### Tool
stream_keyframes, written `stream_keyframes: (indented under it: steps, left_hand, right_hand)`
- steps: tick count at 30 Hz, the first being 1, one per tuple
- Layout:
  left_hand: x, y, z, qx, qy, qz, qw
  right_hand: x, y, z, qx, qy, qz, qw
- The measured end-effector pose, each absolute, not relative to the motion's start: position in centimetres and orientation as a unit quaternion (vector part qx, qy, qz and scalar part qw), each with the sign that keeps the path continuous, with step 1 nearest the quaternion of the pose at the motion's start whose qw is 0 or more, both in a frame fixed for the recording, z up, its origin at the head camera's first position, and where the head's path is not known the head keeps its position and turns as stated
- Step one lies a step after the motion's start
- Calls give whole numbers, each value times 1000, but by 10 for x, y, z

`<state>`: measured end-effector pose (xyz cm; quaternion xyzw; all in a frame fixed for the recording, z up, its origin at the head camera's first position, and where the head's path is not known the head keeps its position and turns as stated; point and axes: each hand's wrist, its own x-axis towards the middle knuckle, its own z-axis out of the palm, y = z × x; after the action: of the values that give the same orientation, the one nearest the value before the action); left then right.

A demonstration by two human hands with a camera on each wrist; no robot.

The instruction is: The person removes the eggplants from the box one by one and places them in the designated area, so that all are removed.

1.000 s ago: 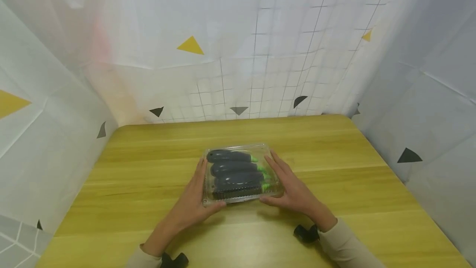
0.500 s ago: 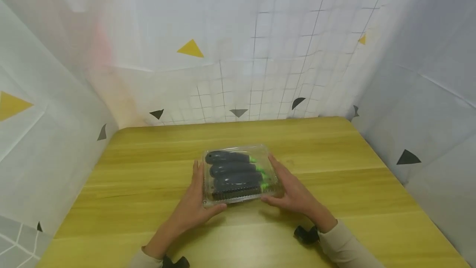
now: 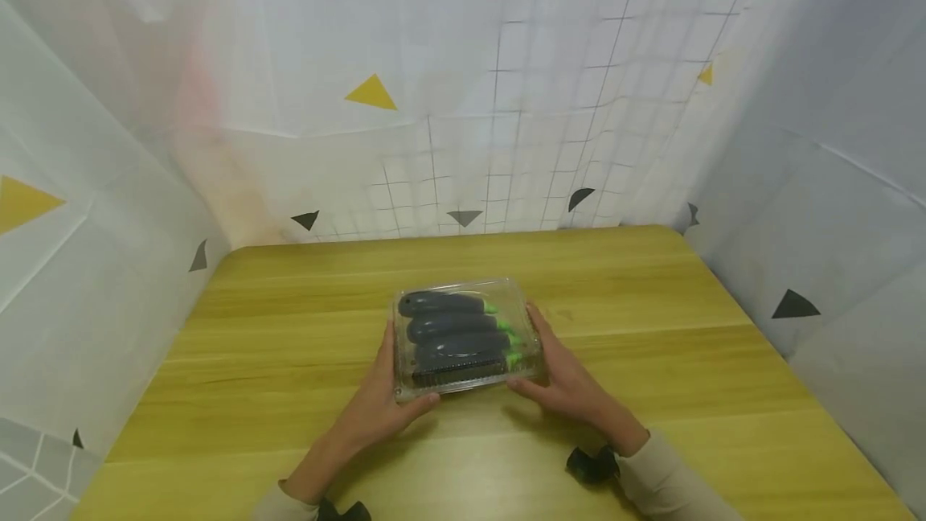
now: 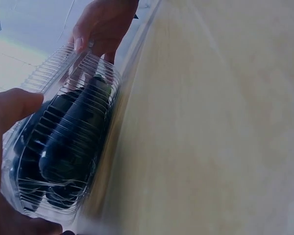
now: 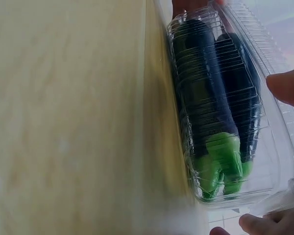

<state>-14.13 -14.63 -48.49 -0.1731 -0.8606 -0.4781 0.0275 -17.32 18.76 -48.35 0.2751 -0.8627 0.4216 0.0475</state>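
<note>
A clear plastic clamshell box [image 3: 463,386] is held between both hands over the middle of the table. Inside lie several dark eggplants [image 3: 457,325], their green stem ends pointing right. My left hand [image 3: 372,399] grips the box's left end, thumb along the near edge and fingers down the side. At the opposite end my right hand [image 3: 571,380] grips likewise, its thumb at the near right corner. In the left wrist view the ribbed box wall [image 4: 95,63] stands close to the tabletop. The lid appears shut in the head view.
The yellow wood-grain table [image 3: 289,288] extends around the box. White sheets [image 3: 463,38] with grid lines and coloured triangles enclose its back and sides. Black wrist mounts [image 3: 592,466] sit by both sleeves.
The right fingers have slid from the lid's corner down to the box's right side. The left fingers parted slightly and came lower along the side. The box shifted very slightly left.
</note>
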Motion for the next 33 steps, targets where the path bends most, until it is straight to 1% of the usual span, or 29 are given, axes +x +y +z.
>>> stream_keyframes:
  steps: [15,25,33]
  left_hand:
    - [-140,-147,-487,-186,-855,-484,30]
    - [-138,-149,-488,-223,-837,-498,41]
    - [-133,-151,-487,-215,-852,-477,15]
  right_hand:
    - [-175,185,-485,280,-858,427,63]
    - [-173,186,-485,293,-867,393,85]
    - [-174,187,-485,301,-870,379,96]
